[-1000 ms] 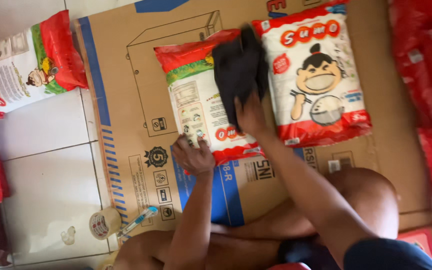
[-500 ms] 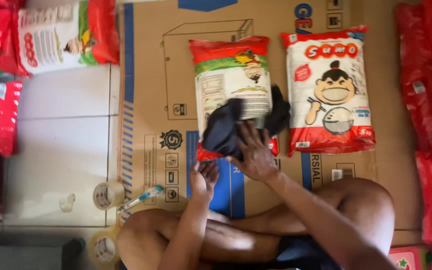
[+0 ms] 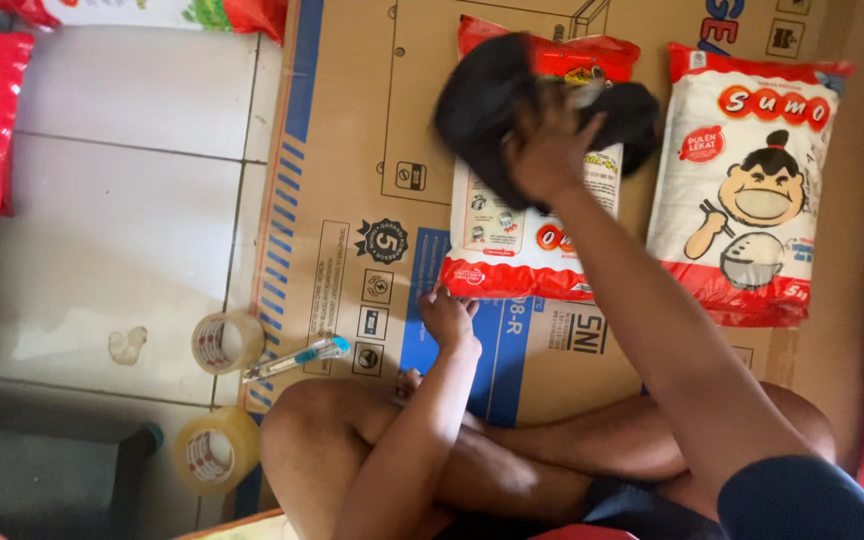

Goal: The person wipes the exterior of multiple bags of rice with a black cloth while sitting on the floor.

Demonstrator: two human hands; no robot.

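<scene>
Head view: right hand (image 3: 544, 150) gripping black cloth (image 3: 482, 105), apparently over rice bag (image 3: 522, 250).

Our right hand (image 3: 550, 150) grips black cloth (image 3: 482, 110) over middle bag (image 3: 527, 230), top centre; left hand (image 3: 449, 318) touches bag's lower edge.

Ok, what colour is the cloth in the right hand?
Black. The cloth, gripped by the right hand, shows clearly in the head view.

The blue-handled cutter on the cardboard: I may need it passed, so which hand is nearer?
Left. The left hand rests just beside the cutter; the right hand holds a black cloth farther up.
</scene>
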